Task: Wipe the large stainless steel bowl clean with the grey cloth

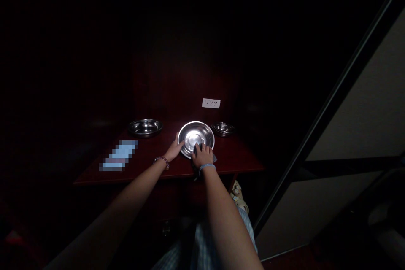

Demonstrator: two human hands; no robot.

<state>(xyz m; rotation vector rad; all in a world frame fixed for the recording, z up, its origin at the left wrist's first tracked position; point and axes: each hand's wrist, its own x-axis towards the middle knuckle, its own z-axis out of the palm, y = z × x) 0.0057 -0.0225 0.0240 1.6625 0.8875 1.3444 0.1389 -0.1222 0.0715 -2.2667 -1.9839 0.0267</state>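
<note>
A shiny metal bowl [193, 135] is tilted toward me over the dark red table. My left hand [174, 148] grips its left rim, thumb on the inside and the other fingers mostly hidden behind. At the lower right of the bowl, my right hand [203, 156] presses against the inside with bent fingers. Under its palm and fingers is a dark cloth [215, 158], of which only small bits show. A wider metal bowl [145, 128] stands at the back left of the table, and smaller metal bowls [223, 129], seemingly stacked, stand at the back right.
A blurred pale-blue flat item [119, 156] lies on the left of the red table [142, 173]. A white socket panel [211, 103] is on the wall behind. A pale partition [354, 93] stands at the right. A beige clog [239, 196] shows below the table edge.
</note>
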